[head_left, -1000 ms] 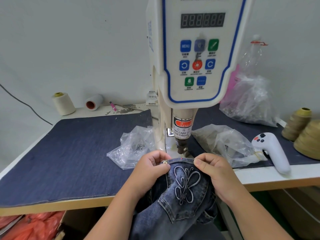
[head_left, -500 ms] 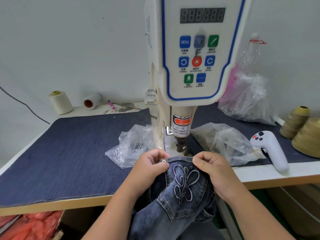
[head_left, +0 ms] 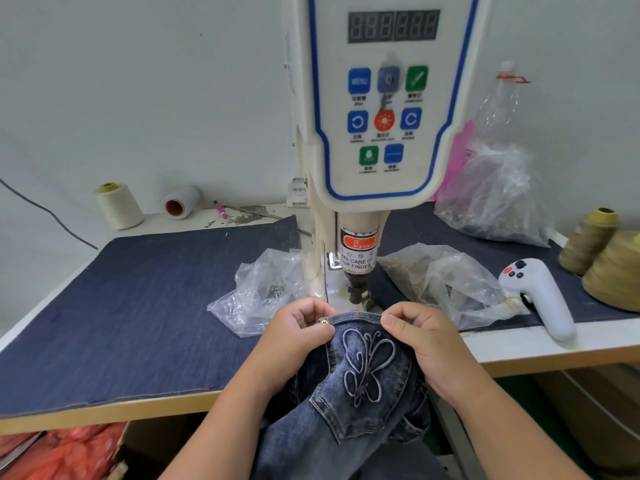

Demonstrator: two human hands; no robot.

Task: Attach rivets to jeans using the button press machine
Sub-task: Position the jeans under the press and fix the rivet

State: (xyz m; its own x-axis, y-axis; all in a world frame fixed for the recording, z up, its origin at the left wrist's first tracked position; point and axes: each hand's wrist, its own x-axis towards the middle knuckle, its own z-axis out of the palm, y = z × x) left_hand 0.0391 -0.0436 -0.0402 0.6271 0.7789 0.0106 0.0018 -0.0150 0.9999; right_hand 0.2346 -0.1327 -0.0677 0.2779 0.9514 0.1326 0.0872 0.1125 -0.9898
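Holding the jeans [head_left: 363, 393] at the table's [head_left: 519, 355] front edge, just below the button press machine [head_left: 377, 109]. Your left hand [head_left: 298, 336] pinches the pocket's top-left corner beside a brass rivet [head_left: 324, 321], fingers curled; your right hand [head_left: 420, 332] pinches the top-right corner, thumb clamped on the denim.

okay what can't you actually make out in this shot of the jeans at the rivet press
Head view only:
- Lower die under the press head: hidden behind the jeans and both hands.
- Fingertips of the left hand and right hand: curled under the pocket edge.
- Bag contents: too small.
- Display: no readable digits.
- Machine top: cut off by the frame's top edge.
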